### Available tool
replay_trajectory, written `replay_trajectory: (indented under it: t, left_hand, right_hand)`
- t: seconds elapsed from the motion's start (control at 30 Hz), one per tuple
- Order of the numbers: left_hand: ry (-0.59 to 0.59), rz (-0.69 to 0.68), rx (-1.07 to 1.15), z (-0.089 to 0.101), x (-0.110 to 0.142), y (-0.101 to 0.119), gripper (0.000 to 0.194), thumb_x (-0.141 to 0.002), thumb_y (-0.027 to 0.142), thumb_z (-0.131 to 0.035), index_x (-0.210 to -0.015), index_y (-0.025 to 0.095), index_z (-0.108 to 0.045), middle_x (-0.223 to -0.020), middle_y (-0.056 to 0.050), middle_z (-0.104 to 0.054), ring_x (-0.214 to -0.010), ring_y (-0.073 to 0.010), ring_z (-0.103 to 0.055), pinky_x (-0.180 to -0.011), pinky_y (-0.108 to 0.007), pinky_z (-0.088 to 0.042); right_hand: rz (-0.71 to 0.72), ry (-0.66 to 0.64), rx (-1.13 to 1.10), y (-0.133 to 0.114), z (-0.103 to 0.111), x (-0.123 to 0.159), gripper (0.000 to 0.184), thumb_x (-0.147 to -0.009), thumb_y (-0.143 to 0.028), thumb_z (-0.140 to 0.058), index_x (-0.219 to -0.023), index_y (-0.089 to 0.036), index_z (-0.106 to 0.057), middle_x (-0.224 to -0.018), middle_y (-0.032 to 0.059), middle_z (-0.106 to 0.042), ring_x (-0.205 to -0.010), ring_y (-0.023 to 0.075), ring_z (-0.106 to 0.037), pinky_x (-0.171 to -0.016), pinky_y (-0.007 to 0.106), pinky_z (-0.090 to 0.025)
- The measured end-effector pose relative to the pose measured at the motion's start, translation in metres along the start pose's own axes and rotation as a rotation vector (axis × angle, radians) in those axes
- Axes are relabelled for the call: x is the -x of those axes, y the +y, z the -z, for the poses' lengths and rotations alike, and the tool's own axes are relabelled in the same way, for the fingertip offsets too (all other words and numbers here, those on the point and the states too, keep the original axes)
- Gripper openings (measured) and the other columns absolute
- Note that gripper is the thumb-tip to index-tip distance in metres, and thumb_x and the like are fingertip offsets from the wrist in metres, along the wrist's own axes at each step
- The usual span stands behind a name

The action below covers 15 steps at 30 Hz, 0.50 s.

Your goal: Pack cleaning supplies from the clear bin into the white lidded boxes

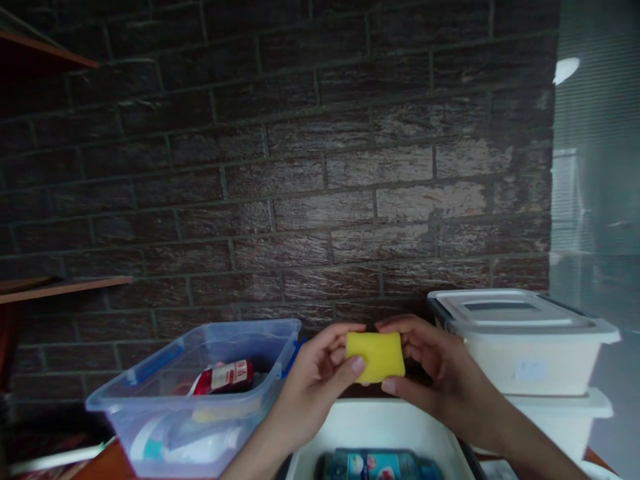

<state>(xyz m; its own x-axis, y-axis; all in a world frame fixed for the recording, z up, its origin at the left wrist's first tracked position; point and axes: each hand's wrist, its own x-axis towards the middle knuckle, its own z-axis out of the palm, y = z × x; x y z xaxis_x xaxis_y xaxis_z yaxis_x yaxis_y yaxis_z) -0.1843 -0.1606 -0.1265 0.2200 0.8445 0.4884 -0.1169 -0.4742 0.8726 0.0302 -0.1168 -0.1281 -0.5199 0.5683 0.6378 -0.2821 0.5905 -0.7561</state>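
Observation:
A yellow sponge [376, 355] is held up between my two hands, above a white bin. My left hand [325, 373] grips its left side, with the thumb across the front face. On the other side my right hand [430, 363] pinches the right edge, thumb at the lower corner and fingers along the top. Below them, the white bin [395, 417] holds a dark blue bottle [377, 465] with a colourful label, lying on its side and cut off by the frame's bottom edge.
At left stands a clear bluish plastic box [195, 403] with a red bottle [227, 377] and other bottles inside. Two stacked white bins, the upper one lidded [525, 313], stand at right. A dark brick wall [310, 200] rises behind; a shelf [65, 288] juts in from the left.

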Motion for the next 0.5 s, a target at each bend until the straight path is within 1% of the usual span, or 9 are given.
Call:
replay_trajectory:
  t: [0.07, 0.13, 0.2, 0.27, 0.37, 0.5]
  left_hand:
    - [0.030, 0.012, 0.015, -0.004, 0.005, -0.001, 0.036, -0.090, 0.028, -0.073, -0.124, 0.022, -0.063, -0.108, -0.008, -0.072, -0.090, -0.0188, -0.070, -0.075, -0.028, -0.057]
    - [0.062, -0.009, 0.010, -0.007, 0.008, -0.003, 0.035, -0.088, 0.027, -0.076, -0.121, 0.023, -0.066, -0.101, -0.006, -0.074, -0.083, -0.0171, -0.070, -0.070, -0.026, -0.057]
    - [0.109, -0.043, -0.011, -0.009, 0.010, -0.004, 0.033, -0.085, 0.026, -0.078, -0.117, 0.025, -0.069, -0.097, -0.005, -0.076, -0.080, -0.0168, -0.071, -0.067, -0.025, -0.058]
    - [0.155, -0.079, -0.025, -0.010, 0.011, -0.004, 0.030, -0.083, 0.026, -0.080, -0.112, 0.025, -0.072, -0.093, -0.004, -0.077, -0.077, -0.0177, -0.072, -0.065, -0.026, -0.060]
    - [0.192, -0.123, -0.041, -0.012, 0.011, -0.004, 0.024, -0.082, 0.025, -0.081, -0.105, 0.025, -0.076, -0.088, -0.003, -0.079, -0.074, -0.0182, -0.073, -0.064, -0.027, -0.061]
    - [0.190, -0.158, -0.075, -0.013, 0.014, -0.001, 0.021, -0.084, 0.025, -0.079, -0.105, 0.022, -0.077, -0.087, -0.004, -0.079, -0.071, -0.0173, -0.073, -0.063, -0.024, -0.059]
  right_hand:
    - [-0.037, -0.042, -0.043, -0.002, -0.002, 0.003, 0.053, -0.086, -0.022, -0.079, -0.133, -0.032, -0.057, -0.130, 0.0072, -0.062, -0.114, 0.0240, -0.065, -0.101, 0.042, -0.054]
    - [-0.090, -0.068, -0.088, -0.002, -0.002, 0.006, 0.056, -0.089, -0.024, -0.076, -0.139, -0.033, -0.053, -0.121, 0.0064, -0.068, -0.108, 0.0239, -0.068, -0.096, 0.043, -0.056]
    - [-0.119, -0.067, -0.117, -0.001, -0.002, 0.006, 0.055, -0.091, -0.026, -0.074, -0.141, -0.033, -0.053, -0.108, 0.0049, -0.072, -0.097, 0.0222, -0.071, -0.086, 0.040, -0.059]
    - [-0.111, -0.053, -0.118, 0.000, -0.002, 0.005, 0.051, -0.091, -0.028, -0.073, -0.139, -0.031, -0.056, -0.099, 0.0036, -0.074, -0.083, 0.0188, -0.071, -0.075, 0.035, -0.059]
    - [-0.088, -0.036, -0.103, -0.002, -0.004, 0.004, 0.039, -0.093, -0.031, -0.072, -0.130, -0.028, -0.062, -0.092, 0.0030, -0.074, -0.069, 0.0144, -0.068, -0.062, 0.028, -0.058]
    - [-0.113, -0.012, -0.114, -0.004, -0.007, 0.003, 0.025, -0.095, -0.035, -0.068, -0.117, -0.024, -0.067, -0.091, 0.0040, -0.073, -0.060, 0.0137, -0.068, -0.053, 0.026, -0.057]
